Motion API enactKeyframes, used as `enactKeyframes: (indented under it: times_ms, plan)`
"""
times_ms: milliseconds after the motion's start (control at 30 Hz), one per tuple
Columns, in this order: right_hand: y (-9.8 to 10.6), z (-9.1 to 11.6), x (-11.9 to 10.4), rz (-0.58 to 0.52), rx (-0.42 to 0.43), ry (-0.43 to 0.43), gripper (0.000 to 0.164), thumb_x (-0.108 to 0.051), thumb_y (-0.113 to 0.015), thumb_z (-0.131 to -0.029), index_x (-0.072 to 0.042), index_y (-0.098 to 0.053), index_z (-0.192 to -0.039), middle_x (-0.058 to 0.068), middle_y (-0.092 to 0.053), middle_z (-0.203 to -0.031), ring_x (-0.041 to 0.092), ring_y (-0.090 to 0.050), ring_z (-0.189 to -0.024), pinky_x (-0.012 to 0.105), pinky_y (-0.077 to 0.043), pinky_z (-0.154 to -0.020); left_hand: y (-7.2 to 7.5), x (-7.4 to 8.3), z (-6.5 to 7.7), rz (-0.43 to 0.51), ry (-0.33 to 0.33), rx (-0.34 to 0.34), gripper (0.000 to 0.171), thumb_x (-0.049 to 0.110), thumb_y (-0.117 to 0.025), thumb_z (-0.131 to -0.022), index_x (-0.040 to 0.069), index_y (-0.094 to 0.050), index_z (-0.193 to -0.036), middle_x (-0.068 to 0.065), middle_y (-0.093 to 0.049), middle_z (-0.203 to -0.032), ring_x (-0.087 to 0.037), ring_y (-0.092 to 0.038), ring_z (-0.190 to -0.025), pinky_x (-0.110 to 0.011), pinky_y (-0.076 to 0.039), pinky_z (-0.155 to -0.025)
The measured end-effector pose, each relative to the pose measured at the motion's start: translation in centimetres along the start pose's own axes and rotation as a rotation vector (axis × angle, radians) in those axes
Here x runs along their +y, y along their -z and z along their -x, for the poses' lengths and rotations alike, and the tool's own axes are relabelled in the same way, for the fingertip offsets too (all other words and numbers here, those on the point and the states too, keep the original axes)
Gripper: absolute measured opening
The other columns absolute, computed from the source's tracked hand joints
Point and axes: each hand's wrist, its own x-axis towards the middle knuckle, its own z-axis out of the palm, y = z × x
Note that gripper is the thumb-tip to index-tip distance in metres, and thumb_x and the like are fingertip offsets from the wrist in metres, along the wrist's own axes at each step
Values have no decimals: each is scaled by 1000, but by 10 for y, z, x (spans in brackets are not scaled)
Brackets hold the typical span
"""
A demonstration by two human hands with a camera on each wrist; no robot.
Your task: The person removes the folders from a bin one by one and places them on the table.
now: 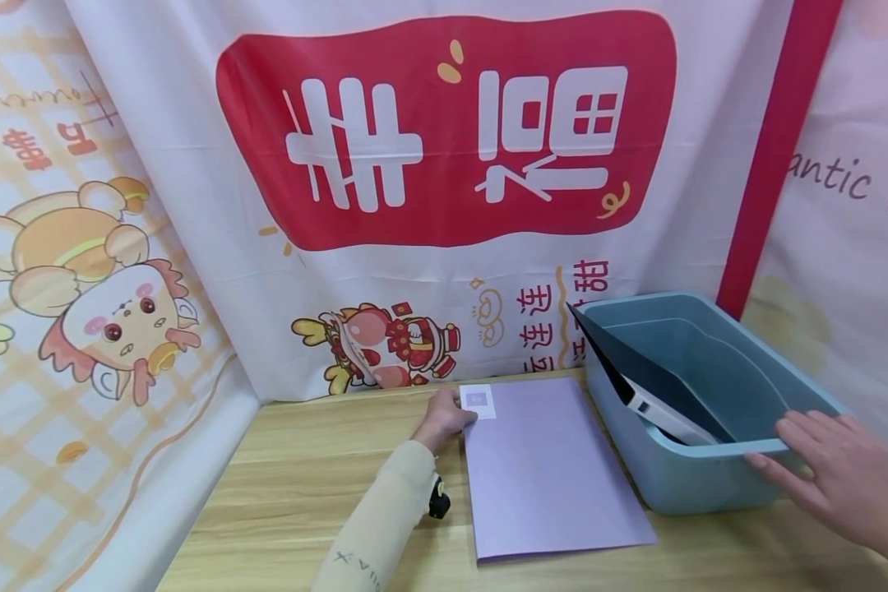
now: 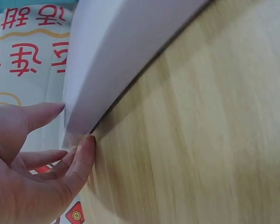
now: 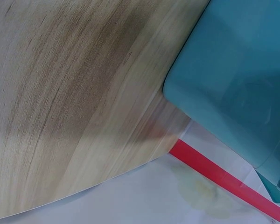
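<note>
A lilac file folder [image 1: 548, 477] lies on the wooden table, with a white label [image 1: 481, 401] at its far left corner. At that corner my left hand [image 1: 447, 415] pinches the folder's edge, the thumb on the cover side. In the left wrist view, the fingertips [image 2: 87, 144] touch the lower edge of the folder's pale side [image 2: 112, 60]. To the right stands a blue plastic bin [image 1: 703, 485]. My right hand [image 1: 844, 464] holds its near right rim, fingers over the top and thumb outside. The right wrist view shows mostly the bin's outer wall [image 3: 224, 79].
A dark folder [image 1: 659, 374] with a white spine [image 1: 673, 418] leans inside the bin, its corner sticking up past the left rim. Printed cloth [image 1: 444, 279] hangs behind the table [image 1: 281, 493] and along both sides. The folder lies close to the bin's left wall.
</note>
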Motion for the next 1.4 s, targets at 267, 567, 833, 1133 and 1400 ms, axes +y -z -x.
enactKeyframes:
  times_ms: [267,567,833,1133,1400]
  plan:
    - [0,0,0,-7,13,1,43,-52,-82,-77,-27,-47,-74,-12,-39,-68,7,-36,-64,32,-40,-58,2,4,5,-39,16,-28,28,1,-79,-79,-7,-68,-104,-12,-66,-90,-21,-61,-78,-26,-55,-63]
    - [1,-1,0,-6,15,2,43,-52,-82,-77,-27,-47,-74,-12,-39,-68,8,-37,-64,33,-41,-58,4,6,6,-82,-15,-22,24,0,-78,-80,-7,-67,-100,-11,-65,-87,-22,-60,-77,-28,-54,-64]
    - [0,-1,0,-7,22,4,43,-52,-82,-77,-27,-47,-74,-12,-39,-68,8,-37,-63,34,-41,-58,8,10,9,-128,-13,-43,40,0,-76,-82,-9,-63,-118,-18,-66,-102,-30,-62,-93,-42,-57,-85]
    - [2,-2,-1,3,24,6,44,-53,-82,-76,-26,-47,-74,-11,-39,-67,8,-36,-62,30,-39,-56,20,16,14,-173,-91,-88,40,10,-73,-92,-7,-61,-126,-22,-67,-113,-33,-64,-101,-45,-57,-90]
    - [2,-2,-2,0,11,-1,44,-54,-81,-77,-26,-48,-74,-10,-40,-68,9,-38,-63,31,-40,-56,30,29,22,-137,-197,-56,35,12,-74,-91,-5,-65,-121,-19,-70,-108,-31,-66,-100,-42,-58,-85]
